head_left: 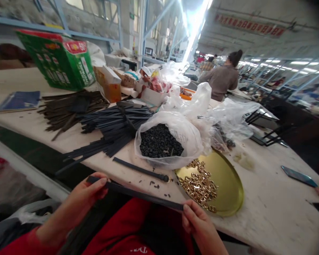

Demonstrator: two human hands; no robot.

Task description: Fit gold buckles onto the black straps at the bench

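A dark flat strap stretches between both my hands, just below the table's front edge. My left hand pinches its left end with thumb and fingers closed. My right hand pinches its right end. Right behind the strap, a finished strap with a small buckle end lies on the table. A gold round tray to the right holds several gold metal buckles. A clear plastic bag of small black pieces stands open behind it.
Piles of dark straps and brownish strips cover the table's left middle. A green carton, boxes and plastic bags stand behind. A phone lies at right. Another person sits at a far table.
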